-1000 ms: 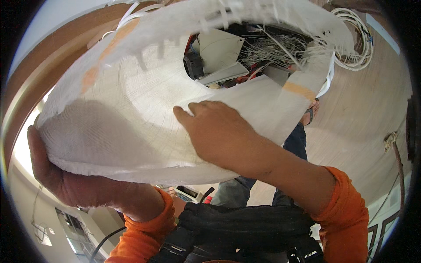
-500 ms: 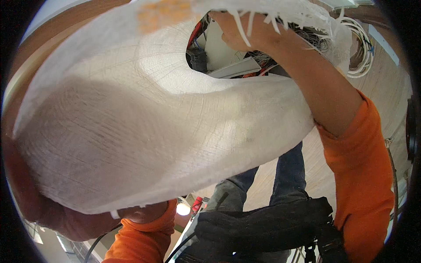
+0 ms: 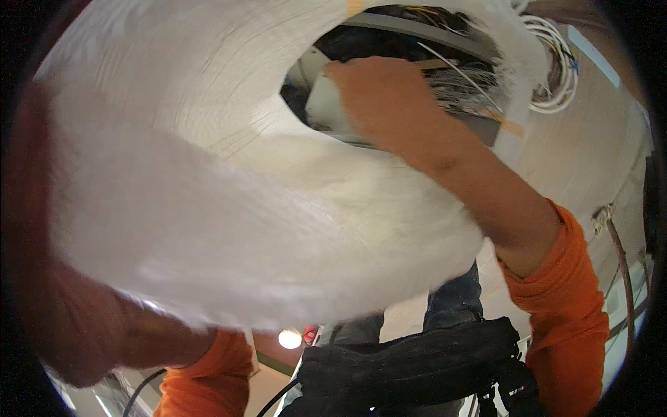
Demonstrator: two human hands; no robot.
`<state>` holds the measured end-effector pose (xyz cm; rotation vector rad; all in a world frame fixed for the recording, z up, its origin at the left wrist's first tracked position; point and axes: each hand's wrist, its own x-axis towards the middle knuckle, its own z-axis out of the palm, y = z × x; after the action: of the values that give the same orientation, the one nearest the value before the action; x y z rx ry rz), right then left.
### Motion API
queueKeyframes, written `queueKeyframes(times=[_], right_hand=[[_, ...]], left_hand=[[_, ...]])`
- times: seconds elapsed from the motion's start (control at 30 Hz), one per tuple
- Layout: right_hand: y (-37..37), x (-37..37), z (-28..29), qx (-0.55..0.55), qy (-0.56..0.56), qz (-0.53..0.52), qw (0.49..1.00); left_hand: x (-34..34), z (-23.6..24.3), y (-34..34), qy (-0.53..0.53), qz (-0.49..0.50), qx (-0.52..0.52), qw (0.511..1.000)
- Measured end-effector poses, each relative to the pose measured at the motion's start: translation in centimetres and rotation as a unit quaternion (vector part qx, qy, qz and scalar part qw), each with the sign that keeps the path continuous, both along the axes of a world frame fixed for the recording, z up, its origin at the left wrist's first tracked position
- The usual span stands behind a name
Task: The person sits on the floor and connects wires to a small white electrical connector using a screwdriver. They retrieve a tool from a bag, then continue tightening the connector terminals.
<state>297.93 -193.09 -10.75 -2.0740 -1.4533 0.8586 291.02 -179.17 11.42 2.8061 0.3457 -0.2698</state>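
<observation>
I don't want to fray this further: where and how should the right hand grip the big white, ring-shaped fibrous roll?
Likely the lower-right rim of the white, ring-shaped fibrous roll, right hand coming from the right, fingers below: it bulges outward, the left hand supports the left end, and the upper-right edge looks frayed.

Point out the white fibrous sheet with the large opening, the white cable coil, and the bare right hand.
White fibrous sheet (image 3: 208,208): head view, broad surface below-left of its opening.
White cable coil (image 3: 569,69): head view, right-side strands.
Bare right hand (image 3: 385,97): head view, back of the hand.
</observation>
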Motion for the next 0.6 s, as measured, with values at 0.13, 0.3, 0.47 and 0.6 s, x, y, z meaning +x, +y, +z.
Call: queueKeyframes(times=[0.13,0.3,0.47,0.6], right_hand=[[-1.6,-1.2,2.3,0.079,-0.013,-0.029,0.996],[4.6,-3.9,-1.2,0.159,0.05,-0.198,0.966],[-0.2,-3.5,2.4,0.111,-0.135,-0.045,0.984],[-3.3,-5.4,5.3,0.071,0.037,0.037,0.996]], left_hand=[[4.8,-1.3,-0.9,0.108,-0.097,0.011,0.989],[9.4,-7.0,-0.9,0.168,0.026,0.052,0.984],[7.2,-3.7,1.7,0.022,0.254,-0.17,0.952],[4.0,-1.2,0.1,-0.097,0.28,-0.124,0.947]])
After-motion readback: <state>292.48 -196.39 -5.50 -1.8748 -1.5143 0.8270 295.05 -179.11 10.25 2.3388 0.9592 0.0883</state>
